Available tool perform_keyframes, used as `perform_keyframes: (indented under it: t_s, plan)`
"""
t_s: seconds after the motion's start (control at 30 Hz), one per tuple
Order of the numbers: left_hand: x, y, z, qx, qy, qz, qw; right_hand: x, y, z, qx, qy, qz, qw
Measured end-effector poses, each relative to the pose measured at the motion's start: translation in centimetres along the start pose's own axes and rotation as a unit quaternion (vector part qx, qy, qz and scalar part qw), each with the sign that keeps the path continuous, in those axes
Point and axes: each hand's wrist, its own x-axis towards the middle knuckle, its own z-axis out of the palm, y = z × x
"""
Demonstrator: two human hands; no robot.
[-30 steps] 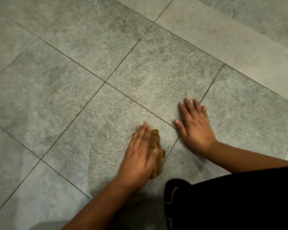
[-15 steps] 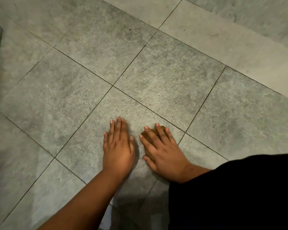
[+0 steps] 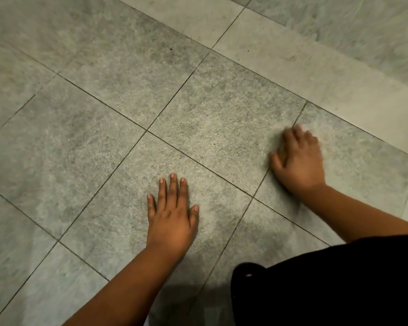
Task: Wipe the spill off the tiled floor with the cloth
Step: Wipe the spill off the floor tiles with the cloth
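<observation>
The left hand (image 3: 172,215) lies flat on the tiled floor (image 3: 92,142), palm down, fingers straight and slightly spread, holding nothing. The right hand (image 3: 298,158) is motion-blurred, palm down across a grout line (image 3: 260,184), well apart from the left. Its fingers curl forward; whether they grip anything cannot be determined. The cloth is hidden, presumably under the right hand. Dark clothing (image 3: 339,283) fills the lower right.
</observation>
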Motion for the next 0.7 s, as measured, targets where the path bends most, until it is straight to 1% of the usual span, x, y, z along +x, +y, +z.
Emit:
perform_keyframes:
  t_s: [0.1,0.17,0.2,0.27,0.33,0.37,0.43,0.53,0.57,0.63,0.67,0.7]
  plan:
    - [0.0,0.2,0.2,0.0,0.008,-0.004,1.0,-3.1,-4.8,0.8,0.004,-0.035,-0.126,0.991]
    - [-0.1,0.2,0.4,-0.001,0.018,-0.007,1.0,-4.8,-7.0,1.7,-0.006,-0.061,-0.214,0.975]
    - [-0.1,0.2,0.5,-0.001,0.02,-0.008,1.0,-5.2,-7.2,2.2,-0.017,-0.069,-0.257,0.964]
    - [-0.1,0.3,0.6,-0.006,0.021,-0.008,1.0,-4.6,-6.0,2.4,-0.028,-0.081,-0.317,0.945]
    - [-0.2,0.2,0.5,-0.012,0.019,-0.008,1.0,-3.0,-3.5,2.0,-0.035,-0.073,-0.334,0.939]
    - [-0.1,0.2,0.5,-0.015,0.018,-0.006,1.0,-1.8,-2.0,1.5,-0.037,-0.067,-0.321,0.944]
    - [-0.2,0.2,0.4,-0.019,0.014,-0.005,1.0,0.6,1.4,0.4,-0.039,-0.05,-0.265,0.962]
    - [-0.2,0.5,0.2,-0.02,0.017,-0.01,1.0,3.5,5.9,-1.6,-0.073,-0.015,-0.145,0.987]
    - [0.0,0.7,0.1,-0.018,0.025,-0.012,0.999,4.0,6.3,-1.8,-0.077,-0.004,-0.093,0.993]
    - [0.6,1.5,-0.2,-0.008,0.039,-0.009,0.999,4.4,4.9,-1.6,-0.05,0.018,0.013,0.998]
    - [1.1,1.9,-0.5,-0.006,0.04,-0.008,0.999,4.3,3.3,-1.2,-0.026,0.024,0.056,0.998]
    - [1.7,2.4,-0.7,-0.007,0.038,-0.009,0.999,3.8,1.7,-0.9,0.0,0.022,0.077,0.997]
